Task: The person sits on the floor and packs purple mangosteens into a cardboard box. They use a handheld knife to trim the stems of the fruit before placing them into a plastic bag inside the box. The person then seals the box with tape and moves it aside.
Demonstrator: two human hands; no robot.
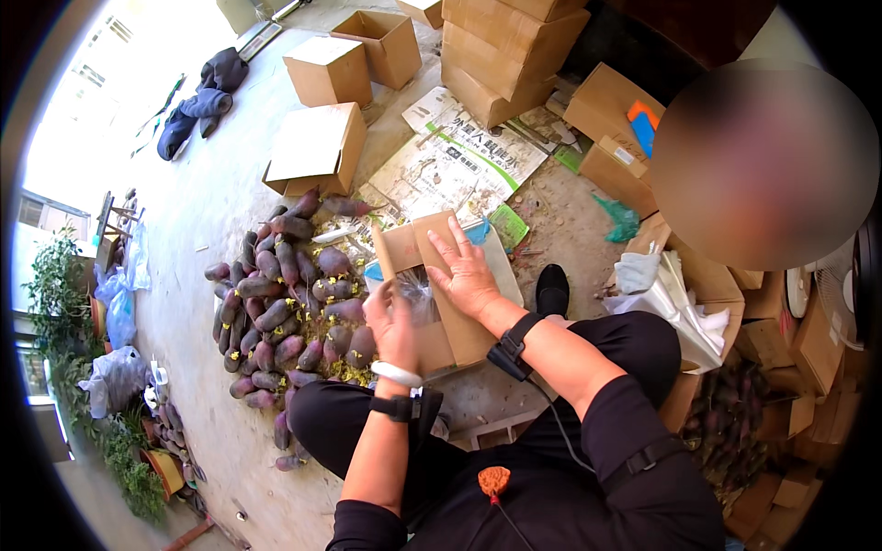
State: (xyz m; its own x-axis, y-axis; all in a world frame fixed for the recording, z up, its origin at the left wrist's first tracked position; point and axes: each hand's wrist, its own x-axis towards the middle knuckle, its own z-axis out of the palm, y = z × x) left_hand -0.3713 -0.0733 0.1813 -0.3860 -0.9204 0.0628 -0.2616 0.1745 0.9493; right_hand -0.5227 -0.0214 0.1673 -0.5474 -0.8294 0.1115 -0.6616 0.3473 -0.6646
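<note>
A cardboard box (448, 344) stands before my knees, its long flaps raised or folding over the opening. Inside it shows clear plastic (413, 289); what the plastic holds cannot be made out. My right hand (468, 275) lies with spread fingers on the right flap. My left hand (391, 313), blurred, is at the left flap, its fingers bent; whether it grips the cardboard is unclear. A heap of dark purple radish-like roots (275, 310) with small yellow sprouts lies on the floor to the left of the box.
Closed and open cartons (317, 144) stand beyond the heap, near a tall carton stack (510, 48). A flattened printed cardboard sheet (475, 151) covers some floor. At right are a carton with plastic bags (675, 310) and a person with a blurred face. Potted plants (131, 475) line the left.
</note>
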